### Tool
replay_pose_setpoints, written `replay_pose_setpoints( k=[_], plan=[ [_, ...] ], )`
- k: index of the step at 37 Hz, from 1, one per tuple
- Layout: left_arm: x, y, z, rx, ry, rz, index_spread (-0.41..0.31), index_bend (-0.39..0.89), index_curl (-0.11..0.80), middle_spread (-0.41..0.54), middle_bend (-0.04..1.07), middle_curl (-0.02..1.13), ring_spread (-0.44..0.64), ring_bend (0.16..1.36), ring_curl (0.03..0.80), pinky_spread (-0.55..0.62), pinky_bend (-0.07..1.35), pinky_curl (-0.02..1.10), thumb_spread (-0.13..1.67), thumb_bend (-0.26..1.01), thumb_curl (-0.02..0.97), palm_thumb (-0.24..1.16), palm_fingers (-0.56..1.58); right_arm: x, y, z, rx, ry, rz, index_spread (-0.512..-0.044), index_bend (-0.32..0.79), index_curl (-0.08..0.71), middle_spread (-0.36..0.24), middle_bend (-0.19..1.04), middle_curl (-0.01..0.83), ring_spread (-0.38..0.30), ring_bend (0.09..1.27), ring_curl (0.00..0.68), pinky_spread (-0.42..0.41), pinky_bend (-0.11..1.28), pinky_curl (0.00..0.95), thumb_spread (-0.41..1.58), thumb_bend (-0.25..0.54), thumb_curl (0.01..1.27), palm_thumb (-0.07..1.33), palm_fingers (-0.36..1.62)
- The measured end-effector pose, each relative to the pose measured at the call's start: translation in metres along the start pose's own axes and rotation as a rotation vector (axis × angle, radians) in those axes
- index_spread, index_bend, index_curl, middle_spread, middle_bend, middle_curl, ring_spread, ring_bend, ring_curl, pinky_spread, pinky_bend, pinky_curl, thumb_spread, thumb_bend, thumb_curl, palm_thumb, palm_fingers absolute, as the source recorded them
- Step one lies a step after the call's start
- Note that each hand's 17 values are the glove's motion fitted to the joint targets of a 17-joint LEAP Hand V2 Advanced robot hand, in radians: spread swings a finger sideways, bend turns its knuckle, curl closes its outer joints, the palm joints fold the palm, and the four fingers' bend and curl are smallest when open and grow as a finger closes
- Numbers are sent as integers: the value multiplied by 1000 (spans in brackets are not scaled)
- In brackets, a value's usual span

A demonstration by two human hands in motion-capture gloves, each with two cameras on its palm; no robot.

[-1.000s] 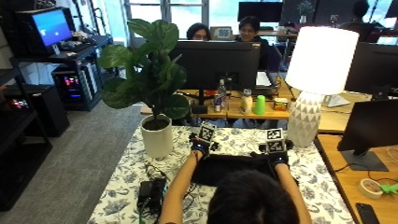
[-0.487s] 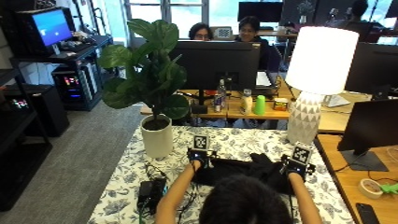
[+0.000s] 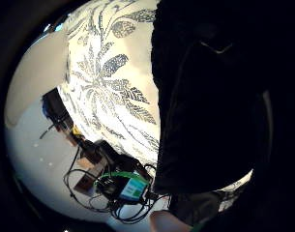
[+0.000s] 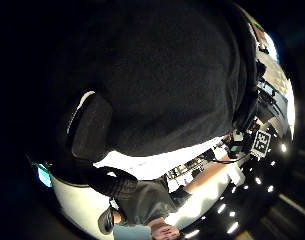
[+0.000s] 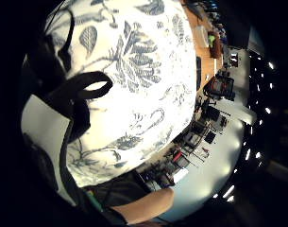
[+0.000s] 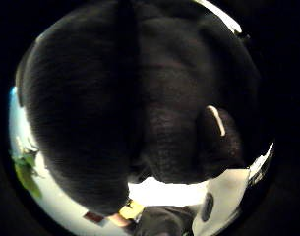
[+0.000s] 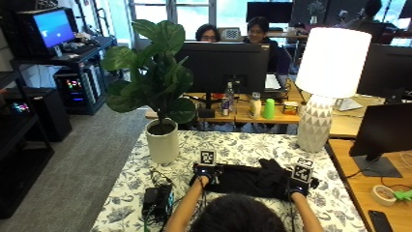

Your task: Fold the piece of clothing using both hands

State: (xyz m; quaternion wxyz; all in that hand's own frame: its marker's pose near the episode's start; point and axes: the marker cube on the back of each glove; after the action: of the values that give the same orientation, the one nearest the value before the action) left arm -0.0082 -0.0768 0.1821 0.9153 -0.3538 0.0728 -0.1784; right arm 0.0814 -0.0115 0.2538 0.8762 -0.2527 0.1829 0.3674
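One black garment point(image 7: 248, 178), two hands

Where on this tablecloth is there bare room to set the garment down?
Bare cloth lies between the potted plant and the lamp, beyond the black garment. More shows between the garment and the table's right edge. The near-left corner is crowded with a black device and cables.

Outside cam behind head; palm cams close, sharing black garment point(image 7: 248, 180), tablecloth point(image 7: 257, 145).
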Motion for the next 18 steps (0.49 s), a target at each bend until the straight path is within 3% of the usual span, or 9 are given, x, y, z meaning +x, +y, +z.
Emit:
replay_pose_setpoints(
  k=[1,2,3,5,7,10,11,14,18],
  plan=[
    [0,-1,-1,3,6,-1,-128,154,404,117,130,267,192,531,360,262,589,399,1315,116,309,216,158,-3,-8,1,57,-16,-53,-210,62,153,-46,293,391,-61,610,394,-180,848,409,1235,68,276,803,972],
    [0,-2,-2,7,16,-1,-131,161,404,120,130,265,197,532,359,268,590,397,1311,113,306,221,159,-5,-12,2,78,-30,-79,-207,27,140,-50,284,390,-64,609,392,-189,851,407,1229,54,272,789,941],
    [-1,-4,-5,10,32,-1,-127,156,401,122,128,261,202,536,358,272,597,397,1309,111,304,227,156,-6,-17,2,80,-47,-89,-213,107,169,-65,314,407,-92,617,402,-221,822,406,1225,102,296,882,1067],
    [-2,-4,-10,-1,76,-4,-126,159,397,135,128,255,220,539,356,292,599,396,1303,105,299,236,137,-9,-38,5,62,-99,-94,-217,140,183,-86,329,420,-130,618,407,-258,785,398,1207,135,317,960,1159],
    [-6,2,-18,-28,113,0,-125,182,401,146,131,252,244,536,355,315,595,394,1302,94,291,232,129,-10,-48,0,-13,-175,-97,-225,152,203,-99,331,432,-159,638,424,-279,765,404,1184,155,331,1017,1193],
    [-14,19,-32,-40,132,22,-121,186,402,162,152,250,269,535,347,338,581,382,1305,77,278,223,166,-10,-31,-23,-240,-285,-87,-233,144,222,-114,329,445,-189,646,435,-299,756,408,1148,168,350,1073,1205],
    [-17,24,-39,-19,135,23,-120,178,400,165,151,250,267,539,346,343,585,382,1310,69,272,214,177,-12,-28,-35,-244,-319,-101,-235,146,228,-118,324,448,-196,645,436,-305,753,408,1135,169,356,1087,1205],
    [-30,36,-62,87,157,19,-119,169,396,173,145,245,277,551,344,354,588,376,1316,54,260,205,189,-29,-27,-84,16,-406,-196,-238,131,237,-129,312,456,-212,657,444,-314,761,411,1076,154,376,1106,1203],
    [-49,56,-86,188,233,1,-117,165,391,175,154,246,267,560,343,358,588,373,1327,42,247,204,220,-66,13,-144,267,-446,-285,-241,117,243,-138,296,465,-223,662,449,-319,769,417,967,104,404,1093,1188]
  ],
)
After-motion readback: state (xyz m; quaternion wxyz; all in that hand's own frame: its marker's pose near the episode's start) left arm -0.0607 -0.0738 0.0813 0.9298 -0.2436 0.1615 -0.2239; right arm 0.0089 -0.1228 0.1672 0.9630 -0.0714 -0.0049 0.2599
